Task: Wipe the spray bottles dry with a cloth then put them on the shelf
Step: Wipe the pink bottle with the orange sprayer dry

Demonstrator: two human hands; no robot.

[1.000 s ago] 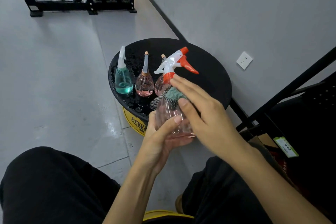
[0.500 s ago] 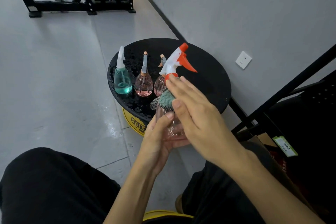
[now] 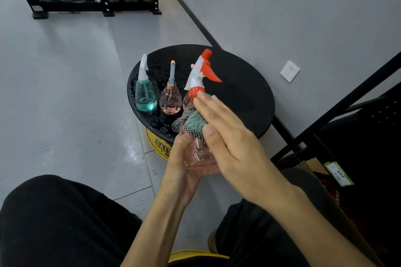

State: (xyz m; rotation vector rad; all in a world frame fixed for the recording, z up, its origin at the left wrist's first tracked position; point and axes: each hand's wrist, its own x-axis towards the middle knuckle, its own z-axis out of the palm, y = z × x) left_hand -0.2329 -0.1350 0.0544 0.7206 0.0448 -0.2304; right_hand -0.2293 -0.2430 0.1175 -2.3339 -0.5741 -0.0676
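Note:
A clear pink spray bottle (image 3: 198, 154) with a white and orange trigger head sits upright in my left hand (image 3: 182, 171), which grips its lower body. My right hand (image 3: 230, 134) presses a grey-green cloth (image 3: 194, 122) with a checkered edge against the bottle's shoulder, fingers straight and thumb under the cloth. On the round black stool top (image 3: 243, 93) stand a teal bottle (image 3: 145, 95), a small pink bottle (image 3: 171, 98) and another pink bottle mostly hidden behind the held one.
The stool top is wet with droplets at its left side. A black metal shelf frame (image 3: 338, 106) rises at the right, with a cardboard box (image 3: 312, 167) below. A wall socket (image 3: 289, 71) sits on the grey wall. My dark-clothed legs (image 3: 54, 223) fill the foreground.
The bottle has turned in my left hand, so its trigger head now points more upward. My right hand with the cloth has slid along the bottle's shoulder.

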